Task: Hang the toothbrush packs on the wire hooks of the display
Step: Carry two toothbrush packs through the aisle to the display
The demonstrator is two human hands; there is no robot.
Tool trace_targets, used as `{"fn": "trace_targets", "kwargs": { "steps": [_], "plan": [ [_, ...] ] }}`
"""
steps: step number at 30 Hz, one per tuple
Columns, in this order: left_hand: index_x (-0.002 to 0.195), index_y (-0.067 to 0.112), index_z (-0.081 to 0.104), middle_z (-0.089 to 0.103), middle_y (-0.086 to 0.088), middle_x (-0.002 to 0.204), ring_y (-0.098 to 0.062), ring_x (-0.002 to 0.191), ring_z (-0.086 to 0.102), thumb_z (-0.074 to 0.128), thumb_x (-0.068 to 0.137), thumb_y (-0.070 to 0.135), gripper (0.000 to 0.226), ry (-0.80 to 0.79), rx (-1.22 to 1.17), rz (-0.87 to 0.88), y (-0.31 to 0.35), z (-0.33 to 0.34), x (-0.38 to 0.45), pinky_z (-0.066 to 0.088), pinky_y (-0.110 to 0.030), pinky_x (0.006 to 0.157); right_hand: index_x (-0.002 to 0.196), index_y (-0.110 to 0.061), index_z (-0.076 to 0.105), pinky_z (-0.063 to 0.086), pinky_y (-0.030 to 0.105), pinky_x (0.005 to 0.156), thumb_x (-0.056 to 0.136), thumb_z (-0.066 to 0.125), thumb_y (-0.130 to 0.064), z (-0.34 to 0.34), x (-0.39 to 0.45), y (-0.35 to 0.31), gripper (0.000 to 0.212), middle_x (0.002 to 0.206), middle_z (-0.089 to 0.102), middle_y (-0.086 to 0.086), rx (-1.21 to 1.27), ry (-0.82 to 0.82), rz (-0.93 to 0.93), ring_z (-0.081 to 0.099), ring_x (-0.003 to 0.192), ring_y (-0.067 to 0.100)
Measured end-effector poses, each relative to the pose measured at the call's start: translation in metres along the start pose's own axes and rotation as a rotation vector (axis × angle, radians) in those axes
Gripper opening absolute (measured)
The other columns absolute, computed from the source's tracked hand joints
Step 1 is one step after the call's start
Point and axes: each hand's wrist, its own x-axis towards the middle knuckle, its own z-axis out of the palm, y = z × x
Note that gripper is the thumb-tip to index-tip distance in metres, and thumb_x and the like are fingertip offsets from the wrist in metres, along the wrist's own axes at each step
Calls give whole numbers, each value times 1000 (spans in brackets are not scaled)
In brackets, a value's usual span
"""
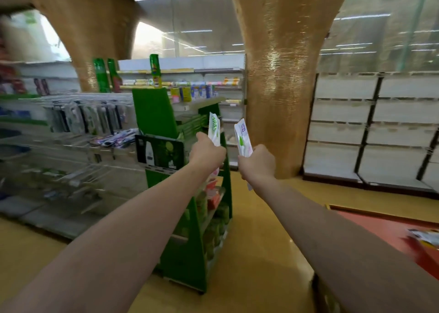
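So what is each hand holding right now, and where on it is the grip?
Each holds one toothbrush pack by its lower half: left hand on the left pack, right hand on the right pack. Tops stick up free.

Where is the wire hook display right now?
The wire hook display is at the left of the head view, beside the green stand, well left of both hands.
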Motion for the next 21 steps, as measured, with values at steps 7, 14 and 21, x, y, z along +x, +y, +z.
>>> {"fn": "trace_targets", "kwargs": {
  "steps": [7,14,21],
  "plan": [
    [118,15,37,58,-13,107,-35,88,68,63,91,18,38,167,29,-110,-43,-7,87,64,-50,67,109,-9,57,52,41,85,86,65,-26,97,81,-11,30,108,64,13,37,-134,-132,62,102,35],
    [137,11,35,58,-18,117,-34,89,67,59,93,12,50,357,-1,-255,-79,-24,168,54,-35,46,109,-6,56,57,47,81,88,65,-23,180,166,-37,28,106,62,14,82,-351,-228,63,97,35],
    [139,10,35,59,-16,120,-28,80,69,63,93,13,53,575,72,-375,-100,-66,211,55,-33,49,102,-6,54,58,52,79,83,66,-24,250,194,-78,28,101,63,16,162,-551,-337,66,90,40]
  ]
}}
